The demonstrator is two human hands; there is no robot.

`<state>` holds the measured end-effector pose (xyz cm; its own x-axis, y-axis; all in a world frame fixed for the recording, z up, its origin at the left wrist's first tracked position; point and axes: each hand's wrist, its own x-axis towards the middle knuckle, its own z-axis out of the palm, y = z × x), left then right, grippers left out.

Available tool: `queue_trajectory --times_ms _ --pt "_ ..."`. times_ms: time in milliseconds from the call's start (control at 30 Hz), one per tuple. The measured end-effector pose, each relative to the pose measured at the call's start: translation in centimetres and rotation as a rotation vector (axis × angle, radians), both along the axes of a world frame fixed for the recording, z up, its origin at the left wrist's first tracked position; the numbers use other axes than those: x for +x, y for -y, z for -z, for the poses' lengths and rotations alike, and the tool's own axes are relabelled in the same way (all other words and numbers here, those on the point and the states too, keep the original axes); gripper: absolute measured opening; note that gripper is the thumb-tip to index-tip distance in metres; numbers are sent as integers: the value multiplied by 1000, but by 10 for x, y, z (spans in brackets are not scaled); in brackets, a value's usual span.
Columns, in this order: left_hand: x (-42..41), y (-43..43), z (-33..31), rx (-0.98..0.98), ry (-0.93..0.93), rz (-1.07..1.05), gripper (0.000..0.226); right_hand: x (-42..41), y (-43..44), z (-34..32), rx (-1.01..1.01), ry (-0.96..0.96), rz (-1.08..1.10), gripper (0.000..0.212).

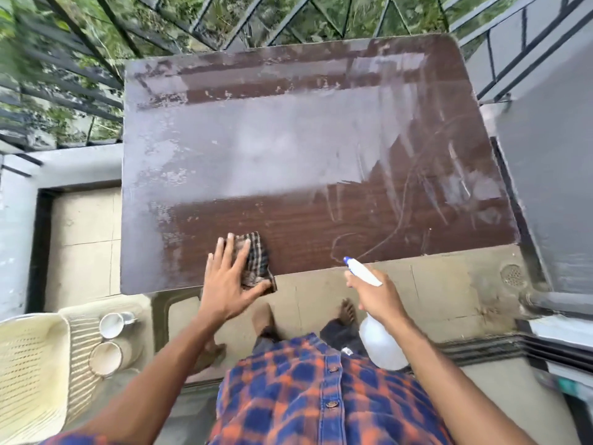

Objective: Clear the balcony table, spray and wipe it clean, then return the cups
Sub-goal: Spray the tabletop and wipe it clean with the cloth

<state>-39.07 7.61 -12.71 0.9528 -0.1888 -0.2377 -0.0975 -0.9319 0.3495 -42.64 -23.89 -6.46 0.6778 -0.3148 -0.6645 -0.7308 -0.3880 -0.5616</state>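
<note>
A dark brown table fills the middle of the view, with nothing standing on it and wet streaks across its top. My left hand lies flat, fingers spread, on a checked cloth at the table's near edge. My right hand grips a white spray bottle by its neck, just off the near edge, its blue-tipped nozzle pointing toward the table. Two cups stand on a cream plastic chair at the lower left: a white mug and a beige cup.
The cream chair stands left of me on the tiled floor. Black metal railing runs behind and left of the table, with greenery beyond. A grey wall rises right of the table. My bare feet are under the near edge.
</note>
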Motion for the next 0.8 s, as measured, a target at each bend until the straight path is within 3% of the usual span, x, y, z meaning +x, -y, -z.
queue_trajectory --times_ms 167,300,400,500,600,800 --pt "1 32 0 97 -83 -76 120 0 29 6 -92 7 -55 46" --pt "-3 49 -6 120 -124 -116 131 -3 40 8 -41 70 -219 23" --pt "-2 57 -9 129 -162 -97 141 -4 49 9 -51 50 -234 38" --pt "-1 65 -11 140 -186 -66 146 -4 57 9 -80 60 -269 40" --pt "-2 79 -10 145 -191 -11 139 -6 72 10 -55 59 -253 36" --pt "-3 95 -7 118 -139 46 114 -10 111 10 -65 66 17 47"
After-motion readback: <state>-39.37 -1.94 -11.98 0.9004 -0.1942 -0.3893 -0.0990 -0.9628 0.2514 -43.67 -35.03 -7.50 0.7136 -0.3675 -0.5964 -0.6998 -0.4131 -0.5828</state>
